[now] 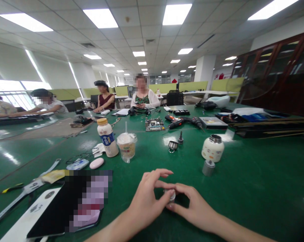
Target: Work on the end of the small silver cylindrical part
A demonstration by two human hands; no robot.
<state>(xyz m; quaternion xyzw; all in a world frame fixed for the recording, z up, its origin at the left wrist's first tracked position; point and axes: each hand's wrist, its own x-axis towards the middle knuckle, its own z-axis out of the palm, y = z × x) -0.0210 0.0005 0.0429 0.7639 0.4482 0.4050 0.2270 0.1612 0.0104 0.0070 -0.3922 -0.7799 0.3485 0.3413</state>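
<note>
While both hands meet over the near part of the bench [255, 198], a small grey piece [172, 196] sits between their fingertips. Left hand [147, 193]: thumb and index finger closed onto the piece, another finger lifted clear above it. Right hand [194, 206]: thumb and index finger curved into a ring, tips brought in against the same piece from the right. Piece looks like a small round cap, though the fingers cover much of it. Beyond the right hand: white bottle [212, 150], upright, mouth uncovered; grey lid [208, 168] just in front of it. Straight ahead: metal cup [173, 145], dark stopper [180, 138] near it. Ahead and left: drink cup [127, 148] with straw, beside a milk bottle [108, 140].
</note>
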